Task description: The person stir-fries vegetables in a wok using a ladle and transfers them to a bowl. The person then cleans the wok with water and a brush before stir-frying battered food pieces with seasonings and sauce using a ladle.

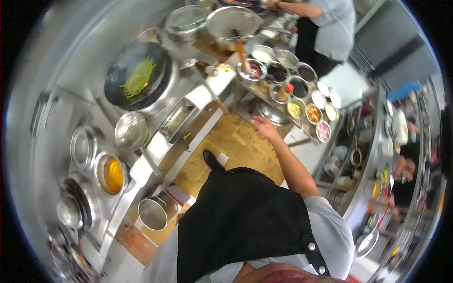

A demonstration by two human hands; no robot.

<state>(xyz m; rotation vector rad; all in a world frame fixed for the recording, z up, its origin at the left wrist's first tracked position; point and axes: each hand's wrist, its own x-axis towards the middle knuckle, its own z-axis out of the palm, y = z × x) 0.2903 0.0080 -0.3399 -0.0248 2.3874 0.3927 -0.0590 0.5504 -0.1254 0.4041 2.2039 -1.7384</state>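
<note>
Hands: right hand (266,129) half-open, seemingly empty, near a steel bowl (273,114) (left hand out of view)

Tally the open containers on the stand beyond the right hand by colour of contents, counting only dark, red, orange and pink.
Dark contents: 3
Red contents: 1
Orange contents: 1
Pink contents: 1
Total: 6

One wide, round-edged view looks forward and steeply down from the wearer's head: apron (240,221) very near, right hand (265,129) mid-view, another person (334,30) far right.
</note>
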